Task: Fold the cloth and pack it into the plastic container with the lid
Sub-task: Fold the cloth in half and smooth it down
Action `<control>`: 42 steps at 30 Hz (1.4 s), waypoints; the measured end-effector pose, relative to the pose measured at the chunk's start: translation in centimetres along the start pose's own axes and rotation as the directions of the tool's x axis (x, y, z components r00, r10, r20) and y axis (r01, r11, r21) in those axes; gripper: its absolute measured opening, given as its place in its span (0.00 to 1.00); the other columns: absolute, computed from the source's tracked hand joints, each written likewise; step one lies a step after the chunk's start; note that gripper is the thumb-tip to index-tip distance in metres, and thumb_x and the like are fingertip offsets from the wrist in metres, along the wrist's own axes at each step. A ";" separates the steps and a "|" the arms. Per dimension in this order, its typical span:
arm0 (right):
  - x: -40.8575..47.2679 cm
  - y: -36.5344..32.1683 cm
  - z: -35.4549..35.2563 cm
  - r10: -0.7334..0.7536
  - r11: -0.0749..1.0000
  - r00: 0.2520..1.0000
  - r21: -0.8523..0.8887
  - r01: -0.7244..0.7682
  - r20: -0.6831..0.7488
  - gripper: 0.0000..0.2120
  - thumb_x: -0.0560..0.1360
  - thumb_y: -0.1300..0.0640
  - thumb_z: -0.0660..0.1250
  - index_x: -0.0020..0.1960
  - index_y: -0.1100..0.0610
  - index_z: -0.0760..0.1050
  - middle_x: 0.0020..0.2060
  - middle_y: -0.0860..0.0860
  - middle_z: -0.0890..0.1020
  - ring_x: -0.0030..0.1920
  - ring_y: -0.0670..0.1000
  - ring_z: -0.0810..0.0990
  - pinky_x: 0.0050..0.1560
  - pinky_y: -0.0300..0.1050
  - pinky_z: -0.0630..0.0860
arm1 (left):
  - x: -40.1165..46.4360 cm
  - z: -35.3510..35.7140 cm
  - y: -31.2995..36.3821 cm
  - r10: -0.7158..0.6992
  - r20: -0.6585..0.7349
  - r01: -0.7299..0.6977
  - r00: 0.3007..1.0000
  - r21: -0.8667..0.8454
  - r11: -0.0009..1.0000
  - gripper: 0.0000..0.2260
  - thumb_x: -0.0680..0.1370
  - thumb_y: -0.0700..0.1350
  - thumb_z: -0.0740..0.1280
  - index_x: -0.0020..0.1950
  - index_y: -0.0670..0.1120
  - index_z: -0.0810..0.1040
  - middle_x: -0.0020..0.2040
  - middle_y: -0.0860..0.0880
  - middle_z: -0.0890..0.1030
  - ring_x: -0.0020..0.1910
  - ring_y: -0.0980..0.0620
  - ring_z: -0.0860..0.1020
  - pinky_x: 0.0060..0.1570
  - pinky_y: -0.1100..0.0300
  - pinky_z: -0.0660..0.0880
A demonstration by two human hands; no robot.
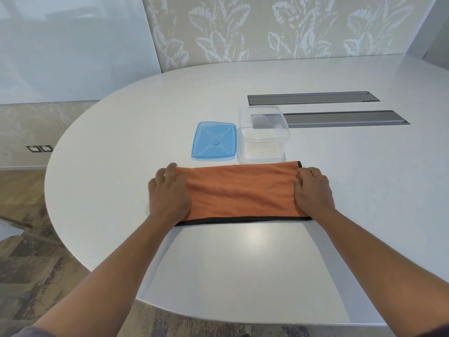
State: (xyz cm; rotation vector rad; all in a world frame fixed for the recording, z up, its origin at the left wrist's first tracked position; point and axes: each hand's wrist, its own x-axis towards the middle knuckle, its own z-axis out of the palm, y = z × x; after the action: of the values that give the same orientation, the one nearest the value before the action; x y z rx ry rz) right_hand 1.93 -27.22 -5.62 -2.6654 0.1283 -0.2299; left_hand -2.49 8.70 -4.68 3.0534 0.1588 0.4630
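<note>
Pressing orange cloth (240, 190), no readable writing.

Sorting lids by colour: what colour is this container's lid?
Translucent blue lid, lying beside the clear container; head view.

A white oval table (243, 276) filled most of the frame, its curved edge sweeping from the upper middle down the left side to the bottom. At the centre an orange cloth (240, 190) with a black hem lay flat on it as a wide folded band. Just above the cloth, a blue square lid (214, 141) rested flat, and immediately right of it stood an open clear plastic container (263, 135). Two grey recessed cable hatches (313, 98) were set into the tabletop at upper right, the nearer one partly behind the container.
</note>
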 end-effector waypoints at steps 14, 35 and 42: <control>4.5 -0.5 -2.0 0.358 0.647 0.896 0.622 -0.442 0.263 0.23 0.71 0.56 0.80 0.63 0.57 0.78 0.56 0.55 0.83 0.53 0.56 0.84 0.57 0.56 0.82 | 0.5 1.9 3.7 0.228 0.352 -0.184 0.908 -0.154 0.971 0.32 0.80 0.70 0.44 0.83 0.61 0.47 0.85 0.54 0.47 0.83 0.45 0.43 0.79 0.39 0.43; 7.2 -0.3 -2.1 0.221 0.659 0.908 0.631 -0.408 0.356 0.29 0.79 0.68 0.67 0.76 0.53 0.67 0.63 0.57 0.78 0.49 0.52 0.81 0.43 0.45 0.78 | 1.2 1.9 3.7 0.215 0.420 -0.187 0.882 -0.106 0.977 0.34 0.78 0.74 0.43 0.82 0.64 0.42 0.84 0.55 0.42 0.83 0.41 0.39 0.75 0.31 0.37; 6.0 -0.5 -4.7 0.133 0.811 0.863 0.447 -0.378 0.488 0.43 0.74 0.68 0.68 0.81 0.42 0.55 0.59 0.57 0.79 0.58 0.62 0.82 0.59 0.61 0.80 | 2.2 1.0 4.8 0.167 0.465 -0.117 0.869 -0.134 0.984 0.35 0.77 0.74 0.46 0.82 0.63 0.50 0.85 0.53 0.47 0.83 0.42 0.42 0.74 0.30 0.39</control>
State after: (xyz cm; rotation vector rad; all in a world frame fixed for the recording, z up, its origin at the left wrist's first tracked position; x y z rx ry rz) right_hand 7.00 -29.61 -0.44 -2.0436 0.2490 0.3801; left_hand 0.33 4.12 -4.69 2.9754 -0.1098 -0.2777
